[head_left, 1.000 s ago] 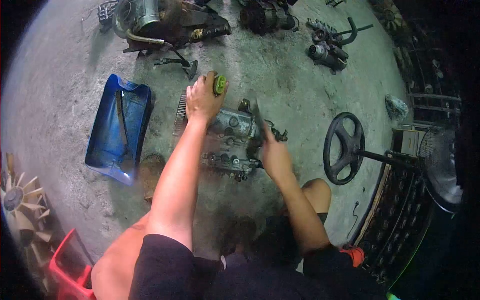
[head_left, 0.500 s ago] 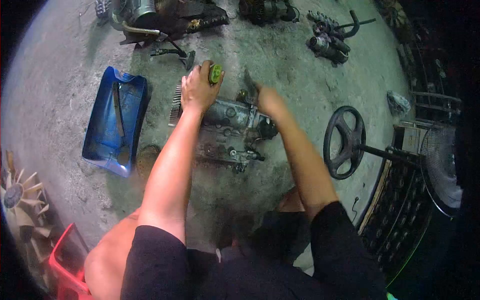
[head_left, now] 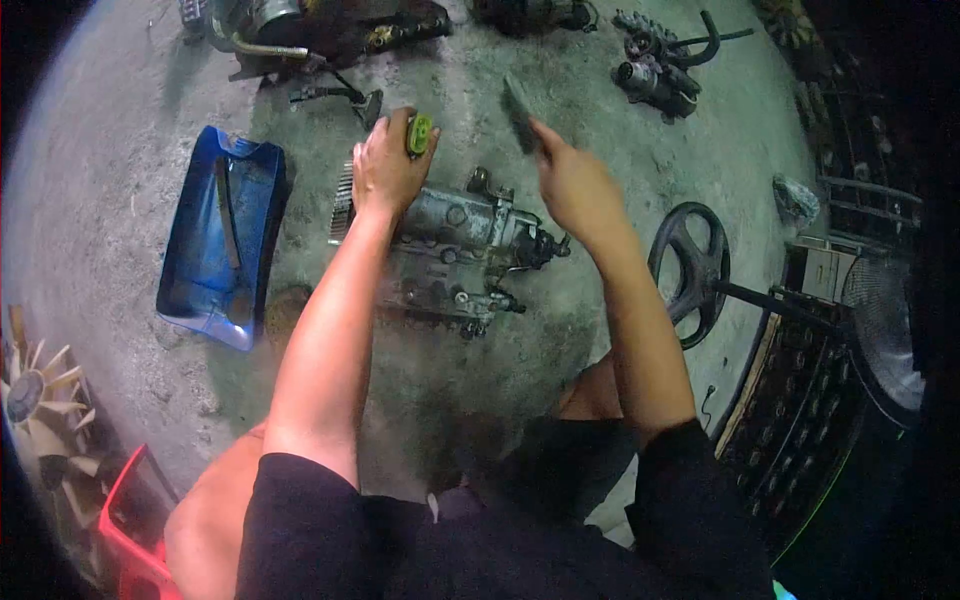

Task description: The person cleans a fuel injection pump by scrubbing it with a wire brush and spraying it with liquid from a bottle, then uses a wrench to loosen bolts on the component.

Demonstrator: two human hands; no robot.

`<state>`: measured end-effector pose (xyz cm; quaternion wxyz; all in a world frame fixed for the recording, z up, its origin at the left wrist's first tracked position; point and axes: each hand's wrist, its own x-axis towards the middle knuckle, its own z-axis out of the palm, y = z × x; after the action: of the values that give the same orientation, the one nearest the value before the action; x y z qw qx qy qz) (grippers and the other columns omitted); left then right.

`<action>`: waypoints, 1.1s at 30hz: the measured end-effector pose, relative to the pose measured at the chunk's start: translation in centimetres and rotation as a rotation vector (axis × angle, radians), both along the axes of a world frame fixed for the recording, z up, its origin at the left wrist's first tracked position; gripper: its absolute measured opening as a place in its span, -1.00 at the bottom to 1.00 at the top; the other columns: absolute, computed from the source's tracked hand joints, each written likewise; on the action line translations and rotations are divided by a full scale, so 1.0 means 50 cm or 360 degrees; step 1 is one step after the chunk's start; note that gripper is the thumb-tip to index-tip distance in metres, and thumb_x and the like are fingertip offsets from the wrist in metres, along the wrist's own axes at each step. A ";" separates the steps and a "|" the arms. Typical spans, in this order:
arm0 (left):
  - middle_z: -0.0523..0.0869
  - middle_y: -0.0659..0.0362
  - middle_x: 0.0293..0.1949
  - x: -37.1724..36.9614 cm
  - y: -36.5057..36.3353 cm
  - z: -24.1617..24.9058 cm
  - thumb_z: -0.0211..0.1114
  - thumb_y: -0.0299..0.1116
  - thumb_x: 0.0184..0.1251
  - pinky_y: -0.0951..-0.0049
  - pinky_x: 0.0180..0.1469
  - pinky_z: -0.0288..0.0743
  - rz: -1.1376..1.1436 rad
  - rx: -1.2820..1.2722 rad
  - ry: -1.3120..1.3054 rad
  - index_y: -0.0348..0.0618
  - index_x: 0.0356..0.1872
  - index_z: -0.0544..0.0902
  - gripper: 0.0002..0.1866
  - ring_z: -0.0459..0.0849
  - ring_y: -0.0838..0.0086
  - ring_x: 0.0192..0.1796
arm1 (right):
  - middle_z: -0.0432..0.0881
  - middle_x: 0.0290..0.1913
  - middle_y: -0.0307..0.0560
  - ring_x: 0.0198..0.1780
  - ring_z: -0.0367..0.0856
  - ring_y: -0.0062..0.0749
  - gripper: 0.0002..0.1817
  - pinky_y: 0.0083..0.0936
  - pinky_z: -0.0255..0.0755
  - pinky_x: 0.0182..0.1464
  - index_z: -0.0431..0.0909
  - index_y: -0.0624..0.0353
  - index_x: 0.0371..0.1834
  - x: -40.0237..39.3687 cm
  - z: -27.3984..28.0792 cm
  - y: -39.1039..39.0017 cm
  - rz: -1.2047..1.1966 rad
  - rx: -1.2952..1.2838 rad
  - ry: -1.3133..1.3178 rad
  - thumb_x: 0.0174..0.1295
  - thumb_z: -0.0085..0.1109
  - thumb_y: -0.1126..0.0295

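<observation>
A greasy metal injection pump point(head_left: 450, 218) lies on the concrete floor, with a toothed gear point(head_left: 343, 205) at its left end. My left hand point(head_left: 390, 165) is closed at the gear end, its fingers around a small yellow-green oval-ended object point(head_left: 420, 136). What kind of object this is I cannot tell. My right hand point(head_left: 580, 195) grips a dark brush point(head_left: 520, 115), raised beyond the pump's right end and pointing away from me. Dark fittings point(head_left: 535, 248) stick out at the pump's right end, below the brush.
To the left lies a blue plastic tray point(head_left: 175, 270) with a dark flat strip point(head_left: 226, 215) in it. A steering wheel point(head_left: 690, 265) on its shaft is at the right. Other engine parts point(head_left: 655, 75) lie along the back. Nearby are a fan blade point(head_left: 45, 395) and a red stool point(head_left: 125, 490).
My right hand has lifted the brush away from the pump, up and to the right, uncovering the right-end fittings. My left hand stays at the gear end, still holding the yellow-green object.
</observation>
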<state>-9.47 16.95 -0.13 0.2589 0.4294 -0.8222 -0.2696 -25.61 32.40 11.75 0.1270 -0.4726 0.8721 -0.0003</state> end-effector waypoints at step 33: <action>0.66 -0.04 -0.03 0.007 0.011 -0.002 0.28 0.07 0.36 -0.01 0.05 0.49 0.0081 0.0101 0.0072 0.02 0.11 0.53 -0.54 0.67 -0.04 0.01 | 0.70 -0.37 0.30 -0.31 0.70 0.27 -0.27 0.05 0.59 -0.19 0.06 -0.11 0.62 0.047 -0.251 0.039 0.0297 -0.0042 -0.0122 0.37 -0.01 0.43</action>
<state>-9.14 17.49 -0.24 0.2704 0.4519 -0.7960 -0.2985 -23.27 34.35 -0.81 0.1534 -0.5531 0.8187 -0.0180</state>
